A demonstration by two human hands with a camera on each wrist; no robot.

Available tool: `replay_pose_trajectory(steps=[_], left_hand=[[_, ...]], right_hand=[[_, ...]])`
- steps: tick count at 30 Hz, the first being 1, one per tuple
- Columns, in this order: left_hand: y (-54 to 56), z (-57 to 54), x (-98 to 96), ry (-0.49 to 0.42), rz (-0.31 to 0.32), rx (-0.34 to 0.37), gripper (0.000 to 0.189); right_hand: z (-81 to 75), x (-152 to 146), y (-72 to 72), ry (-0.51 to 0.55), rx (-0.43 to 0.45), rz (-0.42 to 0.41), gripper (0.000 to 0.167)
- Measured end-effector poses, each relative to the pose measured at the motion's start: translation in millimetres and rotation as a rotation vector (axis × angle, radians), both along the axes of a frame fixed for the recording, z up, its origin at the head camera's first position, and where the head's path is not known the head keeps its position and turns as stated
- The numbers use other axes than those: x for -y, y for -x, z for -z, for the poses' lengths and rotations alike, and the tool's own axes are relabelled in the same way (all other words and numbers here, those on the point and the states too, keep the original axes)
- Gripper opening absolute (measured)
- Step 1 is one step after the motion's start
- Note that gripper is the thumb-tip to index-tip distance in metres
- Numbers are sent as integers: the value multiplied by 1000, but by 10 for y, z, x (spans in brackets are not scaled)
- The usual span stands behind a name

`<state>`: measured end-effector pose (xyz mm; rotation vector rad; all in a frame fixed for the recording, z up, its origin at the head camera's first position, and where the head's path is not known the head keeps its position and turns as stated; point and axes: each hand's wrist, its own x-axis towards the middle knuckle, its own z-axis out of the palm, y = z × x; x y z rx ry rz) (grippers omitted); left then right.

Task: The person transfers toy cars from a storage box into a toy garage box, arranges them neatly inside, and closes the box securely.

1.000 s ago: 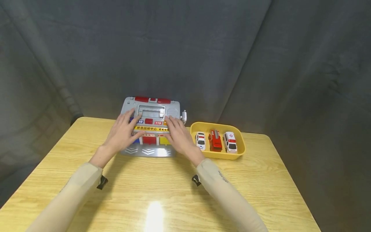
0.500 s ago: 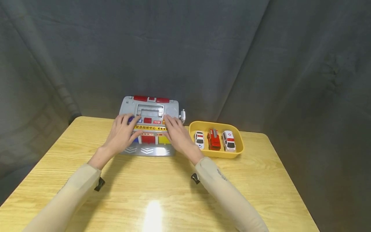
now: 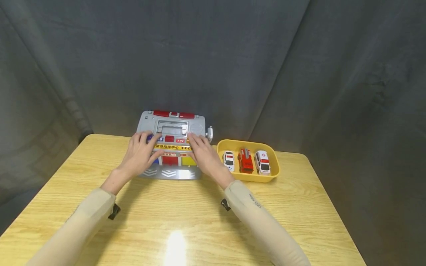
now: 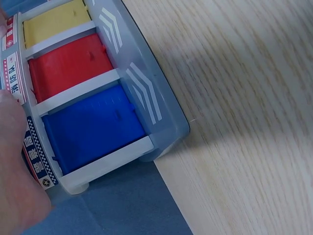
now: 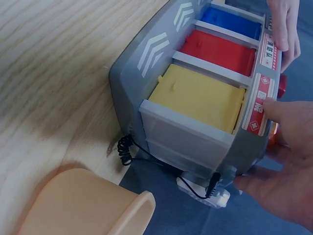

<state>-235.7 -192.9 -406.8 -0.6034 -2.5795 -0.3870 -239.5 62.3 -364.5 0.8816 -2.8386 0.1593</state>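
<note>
A grey toy garage [image 3: 172, 173] with a blue door [image 4: 95, 129], a red door [image 4: 71, 66] and a yellow door [image 5: 198, 95] stands at the back of the table; all three doors are down. My left hand [image 3: 135, 153] grips the left part of its top front edge, thumb on the front, fingers on top. At the right part my right hand [image 3: 207, 157] grips the same edge, its thumb on a red-and-white sign [image 5: 257, 107]. Partly behind the fingers lie coloured buttons, among them a red button [image 3: 169, 138].
A yellow tray [image 3: 247, 177] stands right of the garage. Inside are a white police car [image 3: 228, 160], a red fire engine [image 3: 246, 162] and a white ambulance [image 3: 263, 162]. A white handset [image 5: 205, 192] with a coiled black cord [image 5: 124, 149] hangs on the garage's side.
The left hand's fingers have drawn in and come down onto the garage's top edge. The right hand stays about where it was. The head view has shifted slightly.
</note>
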Motion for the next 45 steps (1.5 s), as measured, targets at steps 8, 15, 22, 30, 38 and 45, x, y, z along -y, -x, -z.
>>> replay_pose_trajectory(steps=[8,15,22,30,38,45], left_hand=[[-6,-14,8,2,-3,12,58],[4,4,-3,7,-7,31,60],[10,2,-6,3,-3,41,60],[19,2,-36,-4,-3,59,61],[13,-24,-53,-1,-2,70,59],[5,-44,-59,-6,-17,99,59]], right_hand=[[-27,-7,6,-25,-36,-16,64],[-33,-35,-3,-31,-85,-34,64],[-40,-42,2,-15,-72,-40,63],[-36,-73,12,0,-60,-37,64],[-53,-79,16,46,-3,-29,64],[-89,-51,21,58,28,-18,64]])
